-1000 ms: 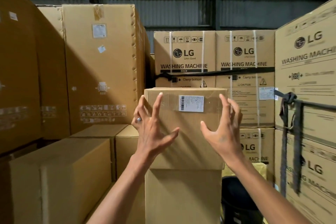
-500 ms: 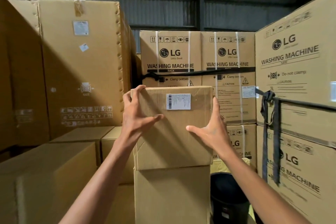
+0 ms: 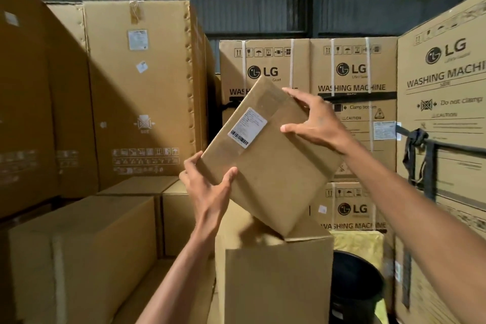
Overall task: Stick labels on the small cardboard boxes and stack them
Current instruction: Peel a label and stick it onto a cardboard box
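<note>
Two hands, left hand (image 3: 210, 189) and right hand (image 3: 319, 121), grip curled round tilted labelled small box (image 3: 273, 163), warehouse cartons (image 3: 142, 92) behind, corrugated wall (image 3: 249, 10).

A warehouse. Tall stacked cartons (image 3: 142, 92) crowd every side (several printed "LG Washing Machine" (image 3: 352, 79)), under a corrugated metal wall (image 3: 249, 16).

A plain cardboard carton (image 3: 276, 284) serves as the surface here, its top carrying one corner of a tilted small box (image 3: 273, 166) that bears a white barcode label (image 3: 247, 127). The small box leans to the right above the carton, only its lowest corner meeting the carton's top near the right edge.
</note>
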Tool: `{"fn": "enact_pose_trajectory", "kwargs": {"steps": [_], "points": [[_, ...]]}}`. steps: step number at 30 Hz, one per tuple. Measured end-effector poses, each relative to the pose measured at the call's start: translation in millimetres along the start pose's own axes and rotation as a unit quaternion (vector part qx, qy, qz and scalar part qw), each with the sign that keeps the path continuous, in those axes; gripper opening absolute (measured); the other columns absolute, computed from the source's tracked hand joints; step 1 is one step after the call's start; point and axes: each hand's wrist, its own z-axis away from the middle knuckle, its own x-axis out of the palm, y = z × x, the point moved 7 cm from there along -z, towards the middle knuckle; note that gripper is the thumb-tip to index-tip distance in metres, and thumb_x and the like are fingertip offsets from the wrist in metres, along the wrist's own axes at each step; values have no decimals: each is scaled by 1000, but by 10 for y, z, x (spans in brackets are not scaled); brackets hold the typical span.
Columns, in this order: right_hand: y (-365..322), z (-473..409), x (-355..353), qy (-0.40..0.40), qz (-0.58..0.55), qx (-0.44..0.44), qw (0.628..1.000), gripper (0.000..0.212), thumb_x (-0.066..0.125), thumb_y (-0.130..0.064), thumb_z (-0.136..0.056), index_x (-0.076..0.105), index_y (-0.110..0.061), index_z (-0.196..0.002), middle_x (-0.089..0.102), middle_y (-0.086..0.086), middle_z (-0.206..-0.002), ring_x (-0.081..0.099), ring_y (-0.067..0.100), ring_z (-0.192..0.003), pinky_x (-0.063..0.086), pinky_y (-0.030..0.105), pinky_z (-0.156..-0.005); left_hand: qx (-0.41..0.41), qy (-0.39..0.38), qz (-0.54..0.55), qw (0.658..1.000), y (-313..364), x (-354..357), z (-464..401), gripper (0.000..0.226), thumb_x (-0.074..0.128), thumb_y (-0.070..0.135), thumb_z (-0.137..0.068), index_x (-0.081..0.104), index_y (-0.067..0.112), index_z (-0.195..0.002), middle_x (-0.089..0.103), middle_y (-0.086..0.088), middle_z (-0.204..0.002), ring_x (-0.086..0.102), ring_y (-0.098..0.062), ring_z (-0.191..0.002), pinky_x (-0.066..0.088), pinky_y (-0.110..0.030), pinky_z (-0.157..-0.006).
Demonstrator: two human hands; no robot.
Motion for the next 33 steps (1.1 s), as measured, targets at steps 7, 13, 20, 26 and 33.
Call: {"fn": "enact_pose_trajectory", "kwargs": {"steps": [7, 13, 20, 26, 33], "points": [[-107, -342, 185, -106, 42, -68, 991, 85, 87, -8, -73, 52, -24, -149, 61, -1, -142, 52, 5, -122, 39, 21, -108, -77, 14, 24, 997, -290, 117, 376, 63, 86, 18, -79, 44, 19, -126, 41, -11, -128, 42, 19, -90, 38, 4, -70], [-159, -371, 221, -99, 38, -100, 989, 75, 80, -6, -77, 55, -24, -146, 61, -1, -142, 52, 5, -122, 37, 19, -108, -100, -10, 26, 995, -378, 83, 567, 50, 81, 37, -84, 43, 36, -117, 45, 6, -115, 60, -16, -101, 55, -40, -92], [-96, -191, 398, -133, 34, -116, 984, 66, 78, -7, -78, 63, -27, -139, 65, -7, -136, 57, 3, -123, 34, -2, -97, -144, -20, -125, 981, -582, 28, 980, 38, 67, 53, -89, 40, 39, -113, 64, 5, -103, 50, -25, -116, 29, -49, -97], [-169, 49, 570, -114, 20, -138, 984, 64, 76, -10, -81, 62, -30, -140, 69, -6, -129, 61, 5, -114, 40, 5, -97, -183, -31, -149, 971, -672, -55, 1099, 42, 73, 51, -85, 43, 40, -111, 32, 0, -131, 42, -29, -122, 34, -56, -103], [-227, 446, 614, 70, 32, -206, 975, 56, 82, -6, -76, 69, -9, -130, 67, 9, -133, 60, 25, -126, 37, 44, -117, 75, -66, -8, 995, 122, -53, 559, 59, 58, 41, -92, 43, 31, -148, 40, 6, -148, 40, -10, -138, 38, -48, -115]]}}
